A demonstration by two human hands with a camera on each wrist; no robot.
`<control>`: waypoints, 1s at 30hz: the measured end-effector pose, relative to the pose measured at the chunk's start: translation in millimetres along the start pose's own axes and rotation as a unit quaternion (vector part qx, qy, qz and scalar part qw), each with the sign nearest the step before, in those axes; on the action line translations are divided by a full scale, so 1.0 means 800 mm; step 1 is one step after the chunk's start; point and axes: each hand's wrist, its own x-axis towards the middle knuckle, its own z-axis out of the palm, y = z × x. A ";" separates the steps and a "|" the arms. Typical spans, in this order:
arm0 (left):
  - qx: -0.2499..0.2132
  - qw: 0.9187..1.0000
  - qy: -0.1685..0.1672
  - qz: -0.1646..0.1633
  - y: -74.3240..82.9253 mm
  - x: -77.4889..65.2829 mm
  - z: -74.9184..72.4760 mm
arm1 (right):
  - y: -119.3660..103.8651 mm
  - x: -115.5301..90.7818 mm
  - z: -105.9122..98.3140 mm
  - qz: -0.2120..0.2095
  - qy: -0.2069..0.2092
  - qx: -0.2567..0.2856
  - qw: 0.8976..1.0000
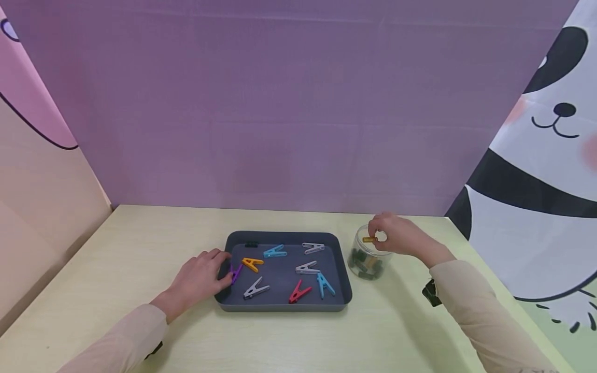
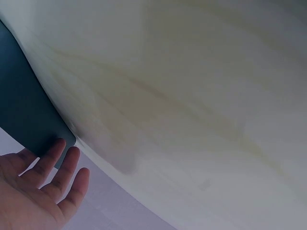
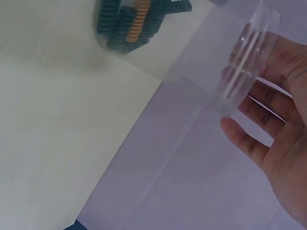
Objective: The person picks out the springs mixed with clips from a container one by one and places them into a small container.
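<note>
My right hand point(image 1: 398, 235) pinches a small ribbed yellow cylinder point(image 1: 370, 240) between thumb and fingertips, at the mouth of a clear jar point(image 1: 356, 254). Dark green ribbed pieces point(image 3: 109, 19) and an orange one point(image 3: 138, 21) lie in the bottom of the jar. At the left end of a dark grey tray point(image 1: 284, 307), my left hand point(image 1: 200, 274) reaches over the rim. Its thumb and index finger are spread on either side of a purple clothespin point(image 1: 237, 273), and its other fingers extend beside the tray's outer wall in the left wrist view.
Inside the tray lie an orange clothespin point(image 1: 252, 264), a red one point(image 1: 298, 292), blue ones point(image 1: 275, 252), several pale grey ones point(image 1: 255, 288) and a dark green ribbed piece point(image 1: 251, 244). A purple backdrop point(image 1: 289, 114) rises behind the table point(image 1: 186, 228).
</note>
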 end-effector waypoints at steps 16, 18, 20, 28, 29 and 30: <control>-0.007 1.000 -0.002 -0.005 0.001 0.000 -0.001 | -0.003 -0.005 0.008 -0.011 0.024 -0.020 0.999; -0.007 1.000 -0.003 -0.005 0.001 0.000 0.000 | -0.003 -0.005 0.009 -0.011 0.026 -0.019 0.999; -0.006 1.000 -0.004 -0.006 0.001 0.000 0.000 | -0.003 -0.005 0.009 -0.011 0.028 -0.018 0.999; -0.006 1.000 -0.008 -0.006 0.000 0.000 0.000 | -0.004 -0.006 0.009 -0.016 0.038 -0.016 0.999; -0.008 1.000 -0.008 -0.006 0.001 0.000 0.000 | -0.004 -0.006 0.009 -0.018 0.040 -0.017 0.999; -0.009 1.000 -0.009 -0.006 0.001 0.000 -0.001 | -0.004 -0.006 0.008 -0.021 0.042 -0.017 0.999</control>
